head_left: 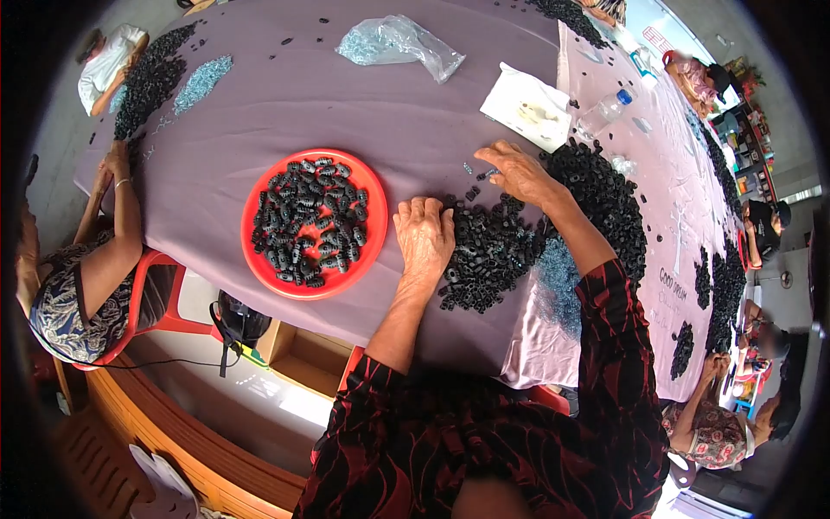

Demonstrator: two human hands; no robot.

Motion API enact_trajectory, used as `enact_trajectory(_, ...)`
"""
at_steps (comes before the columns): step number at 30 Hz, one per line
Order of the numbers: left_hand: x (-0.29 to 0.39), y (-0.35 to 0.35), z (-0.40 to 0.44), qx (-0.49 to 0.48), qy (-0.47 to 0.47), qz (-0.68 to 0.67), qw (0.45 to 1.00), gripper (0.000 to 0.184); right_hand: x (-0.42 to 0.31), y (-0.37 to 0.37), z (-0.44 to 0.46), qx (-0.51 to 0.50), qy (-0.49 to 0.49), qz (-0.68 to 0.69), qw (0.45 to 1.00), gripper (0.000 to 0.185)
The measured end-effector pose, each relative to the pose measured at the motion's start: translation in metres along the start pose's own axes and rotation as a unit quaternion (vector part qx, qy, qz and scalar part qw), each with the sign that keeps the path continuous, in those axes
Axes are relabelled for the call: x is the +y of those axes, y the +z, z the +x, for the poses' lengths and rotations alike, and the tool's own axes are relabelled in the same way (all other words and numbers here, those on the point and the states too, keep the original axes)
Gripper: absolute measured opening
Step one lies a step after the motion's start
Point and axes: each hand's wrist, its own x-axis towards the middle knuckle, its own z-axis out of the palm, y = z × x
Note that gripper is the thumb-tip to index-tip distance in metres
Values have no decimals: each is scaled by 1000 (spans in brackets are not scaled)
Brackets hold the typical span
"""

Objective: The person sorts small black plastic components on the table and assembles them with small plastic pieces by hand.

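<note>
Black-and-red patterned sleeves fill the bottom of the frame, reaching over a table in purplish cloth. At centre, the left hand (424,232) lies palm down on the cloth, fingers together and bent, between the red plate (374,251) and the pile of small black parts (484,259); whether anything is beneath it, I cannot tell. The plate, left of centre, holds ribbed black pieces (298,203).

Translucent blue pieces (560,285) lie right of that pile, beside the right forearm. The right hand (517,177), a little higher, is partly open, fingers bent down by a few loose bits; whether it pinches one is unclear. A larger black heap (605,195) spreads beyond the right wrist.

On the pink cloth (644,251), right of centre, printed lettering reads "GOOD" and then, apparently, "DREAM"; fainter marks nearby are illegible. Farther off, a white paper (510,99) and a blue-capped bottle (605,112) stand behind the heap, with a clear bag (389,45) of blue pieces at top centre. Red writing on a panel (661,36), upper right, is too small to read. Other people sit around both sides.
</note>
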Motion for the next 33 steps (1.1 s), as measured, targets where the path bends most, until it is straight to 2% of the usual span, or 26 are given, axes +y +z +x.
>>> enact_trajectory(1,0,0,0,1,-1,1,1000,14,0,0,2,0,-1,0,1000,47)
enact_trajectory(6,1,-1,0,-5,-9,2,1000,13,-7,-4,3,-29,32,31,999,23)
enact_trajectory(9,0,0,1,-2,-9,-1,1000,13,-3,-1,6,-42,36,47,997,19)
enact_trajectory(13,0,0,0,4,-1,-2,1000,13,4,11,9,-33,4,29,999,18)
enact_trajectory(15,0,1,1,8,2,-3,1000,13,-13,8,5,29,80,34,996,16)
enact_trajectory(16,-1,1,0,10,4,-2,1000,13,-13,7,4,30,80,34,996,16)
enact_trajectory(19,-2,0,1,11,2,-8,1000,13,-8,9,3,1,53,8,999,15)
enact_trajectory(22,-4,2,1,16,9,-8,1000,12,6,18,2,41,27,29,998,15)
enact_trajectory(24,-3,1,1,15,9,-11,1000,12,8,14,-2,92,36,127,987,14)
enact_trajectory(25,-4,1,1,13,5,-11,1000,11,12,9,-6,92,36,126,987,14)
enact_trajectory(27,-5,1,1,11,3,-11,1000,11,2,-16,-20,37,179,317,931,12)
enact_trajectory(32,-4,1,1,12,10,-6,1000,11,-7,-34,-97,1,153,330,932,9)
enact_trajectory(33,-5,1,1,13,13,-8,1000,11,-12,-34,-115,12,113,272,956,11)
